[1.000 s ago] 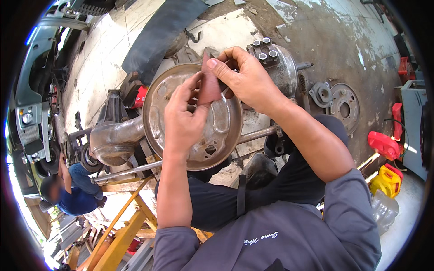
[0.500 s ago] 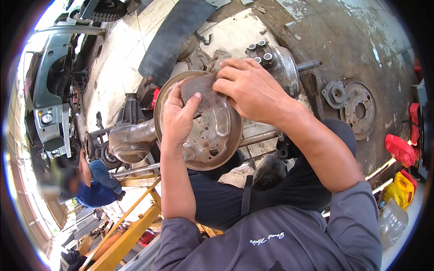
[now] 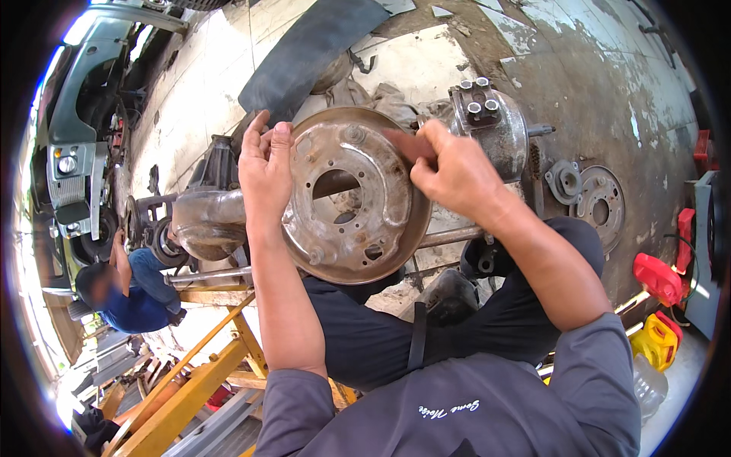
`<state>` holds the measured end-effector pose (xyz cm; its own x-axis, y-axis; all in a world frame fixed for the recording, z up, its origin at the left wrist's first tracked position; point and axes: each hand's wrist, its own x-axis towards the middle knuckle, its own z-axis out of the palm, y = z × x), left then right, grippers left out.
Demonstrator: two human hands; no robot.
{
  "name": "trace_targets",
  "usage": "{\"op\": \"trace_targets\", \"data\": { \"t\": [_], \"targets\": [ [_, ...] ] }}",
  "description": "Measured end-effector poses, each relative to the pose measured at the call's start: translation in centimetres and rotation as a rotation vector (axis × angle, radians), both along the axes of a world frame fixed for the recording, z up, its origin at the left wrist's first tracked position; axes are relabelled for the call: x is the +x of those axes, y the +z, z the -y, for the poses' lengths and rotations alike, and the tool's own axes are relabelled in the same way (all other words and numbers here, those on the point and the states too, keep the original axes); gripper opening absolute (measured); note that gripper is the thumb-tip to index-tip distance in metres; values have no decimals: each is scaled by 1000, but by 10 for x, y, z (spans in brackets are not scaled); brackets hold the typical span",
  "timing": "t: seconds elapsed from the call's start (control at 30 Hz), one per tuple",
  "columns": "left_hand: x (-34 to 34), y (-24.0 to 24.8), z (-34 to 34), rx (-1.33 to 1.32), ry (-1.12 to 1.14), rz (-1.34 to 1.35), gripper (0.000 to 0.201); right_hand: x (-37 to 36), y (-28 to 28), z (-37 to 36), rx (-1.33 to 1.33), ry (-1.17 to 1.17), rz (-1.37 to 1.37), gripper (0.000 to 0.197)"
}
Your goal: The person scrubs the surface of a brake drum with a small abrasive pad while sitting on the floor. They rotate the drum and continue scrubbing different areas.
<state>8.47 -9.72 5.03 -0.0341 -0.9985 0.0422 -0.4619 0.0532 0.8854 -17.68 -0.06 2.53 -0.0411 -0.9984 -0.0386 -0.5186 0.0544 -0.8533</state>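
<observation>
A round, rust-stained brake backing plate [image 3: 396, 202] stands tilted in front of me, with a large centre hole and small bolt holes. My right hand [image 3: 457, 164] pinches a reddish-brown sheet of sandpaper [image 3: 407, 145] at the plate's upper right rim; the sheet is blurred. Beside the plate's left edge is my left hand [image 3: 265, 171], fingers up and apart, with nothing seen in it. Whether its palm touches the rim I cannot tell.
Left of the plate lies an axle housing [image 3: 209, 221], above a yellow frame [image 3: 190, 396]. To the right are a bolted metal drum-shaped part [image 3: 499, 129], a flange [image 3: 563, 181], another backing plate [image 3: 605, 202] and a red container [image 3: 659, 279]. A person [image 3: 129, 293] crouches at far left.
My left hand has let go of the sandpaper and moved left off the plate's face. My right hand has carried the sheet right and down, uncovering the plate's centre hole.
</observation>
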Motion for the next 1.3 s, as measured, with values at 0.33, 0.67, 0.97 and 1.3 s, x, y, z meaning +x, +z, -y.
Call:
{"op": "trace_targets", "data": {
  "t": [0.33, 0.67, 0.97, 1.3],
  "targets": [
    [18, 15, -1, -144, 78, 5, 69, 25, -31, -14, 104, 105, 66, 81],
    [38, 29, -4, -194, 168, -123, 69, 25, -37, -8, 222, 170, 272, 69],
    [49, 41, -10, -174, 186, -187, 61, 34, -31, 30, 289, 222, 135, 67],
    [68, 47, -18, -195, 217, -282, 60, 43, -41, 40, 275, 124, 142, 60]
  ]
}}
